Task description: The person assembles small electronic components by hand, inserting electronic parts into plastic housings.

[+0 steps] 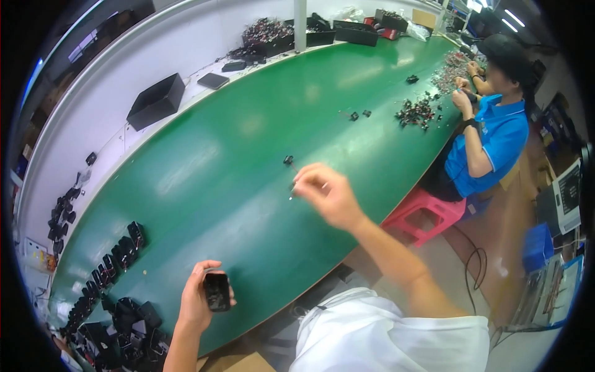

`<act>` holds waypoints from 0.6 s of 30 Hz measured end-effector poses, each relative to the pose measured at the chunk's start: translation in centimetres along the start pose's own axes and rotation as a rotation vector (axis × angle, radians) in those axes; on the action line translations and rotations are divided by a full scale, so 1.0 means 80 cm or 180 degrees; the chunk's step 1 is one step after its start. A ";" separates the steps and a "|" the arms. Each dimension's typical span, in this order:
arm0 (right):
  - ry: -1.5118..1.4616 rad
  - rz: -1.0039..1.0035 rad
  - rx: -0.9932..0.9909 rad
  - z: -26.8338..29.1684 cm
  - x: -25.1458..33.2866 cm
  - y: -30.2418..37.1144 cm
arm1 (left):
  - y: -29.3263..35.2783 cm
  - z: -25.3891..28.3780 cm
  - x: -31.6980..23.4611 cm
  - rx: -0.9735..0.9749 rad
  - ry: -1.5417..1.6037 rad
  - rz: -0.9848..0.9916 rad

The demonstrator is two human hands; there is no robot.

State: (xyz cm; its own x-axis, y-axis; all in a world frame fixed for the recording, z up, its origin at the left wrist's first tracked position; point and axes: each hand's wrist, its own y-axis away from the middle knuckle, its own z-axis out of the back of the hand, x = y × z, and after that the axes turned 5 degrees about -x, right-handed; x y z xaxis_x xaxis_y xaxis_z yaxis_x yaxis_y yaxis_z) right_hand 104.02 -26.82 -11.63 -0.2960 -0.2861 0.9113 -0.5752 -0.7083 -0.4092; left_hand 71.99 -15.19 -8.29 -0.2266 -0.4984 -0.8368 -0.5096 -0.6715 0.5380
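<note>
My left hand (197,296) is wrapped round a small black rectangular plastic case (217,291) above the near part of the green table. The open side of the case faces up, and its inside is too dark to make out. Further out over the table, the thumb and fingers of my right hand (327,193) pinch together on a thin reddish wire. Just past the fingertips, a small black part (288,160) shows at the wire's far end. A tiny dark and bright bit also shows under the fingers, too small to name.
A row of black cases (108,268) stands at the left, beside a heap of black cases (133,328). Small wired parts (416,111) are piled further along the green table (204,167). A co-worker in a blue shirt (489,133) sits there on a pink stool (424,214). A black bin (156,101) lies along the far edge.
</note>
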 end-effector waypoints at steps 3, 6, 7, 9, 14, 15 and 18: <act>-0.0012 0.0321 0.0757 -0.073 0.048 0.031 | 0.015 0.004 0.003 0.0366 0.0592 -0.0174; -0.0538 0.0794 0.1222 -0.122 0.070 0.050 | 0.009 -0.001 -0.005 0.0798 0.0786 -0.0286; -0.0363 0.0866 0.1114 -0.123 0.073 0.054 | 0.002 -0.003 -0.001 0.0987 0.0893 -0.0419; -0.0100 0.0899 0.0984 -0.130 0.071 0.057 | -0.005 -0.011 -0.002 0.1166 0.0966 -0.0664; 0.0283 0.1330 0.0888 -0.154 0.073 0.075 | 0.008 -0.012 -0.003 0.1107 0.1078 -0.0818; 0.0256 0.1321 0.0932 -0.155 0.072 0.076 | 0.009 -0.011 -0.003 0.1137 0.1084 -0.0848; 0.0355 0.1342 0.0734 -0.158 0.074 0.077 | 0.009 -0.009 -0.001 0.1144 0.1174 -0.0895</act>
State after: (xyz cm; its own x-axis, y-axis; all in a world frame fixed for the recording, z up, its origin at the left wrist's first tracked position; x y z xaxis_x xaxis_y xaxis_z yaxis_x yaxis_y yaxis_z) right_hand 89.05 -24.72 -9.30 -0.5538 -0.5168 0.6529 -0.2075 -0.6737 -0.7093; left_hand 72.20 -16.01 -7.75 0.2291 -0.5291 -0.8171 -0.7724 -0.6096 0.1782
